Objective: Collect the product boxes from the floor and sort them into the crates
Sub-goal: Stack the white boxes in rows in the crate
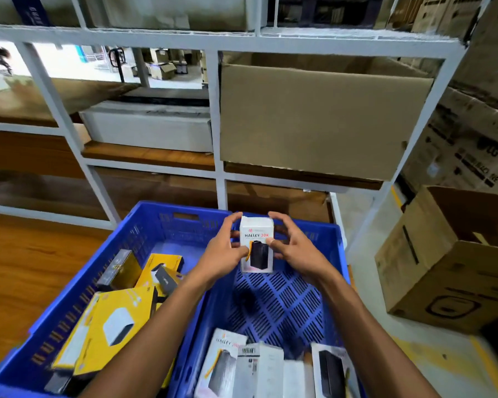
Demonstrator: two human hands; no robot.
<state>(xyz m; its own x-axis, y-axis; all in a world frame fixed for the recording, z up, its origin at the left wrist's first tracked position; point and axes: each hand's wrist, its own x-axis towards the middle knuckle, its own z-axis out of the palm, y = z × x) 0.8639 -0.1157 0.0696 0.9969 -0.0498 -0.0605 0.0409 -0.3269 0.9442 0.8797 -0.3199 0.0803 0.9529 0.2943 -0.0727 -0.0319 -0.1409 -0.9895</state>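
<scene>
A white product box (256,245) marked HALLEY 20K is held upright between both my hands above the right blue crate (338,254). My left hand (223,254) grips its left side, my right hand (295,251) its right side. The right crate has a slotted floor and several white boxes (256,369) at its near end. The left blue crate (78,285) holds several yellow boxes (112,326) and a dark box (121,268).
A white metal rack (216,116) stands right behind the crates, with a large cardboard carton (314,119) and a white case (147,130) on its shelves. Stacked and open cardboard cartons (443,271) stand on the floor at right. Wooden floor lies at left.
</scene>
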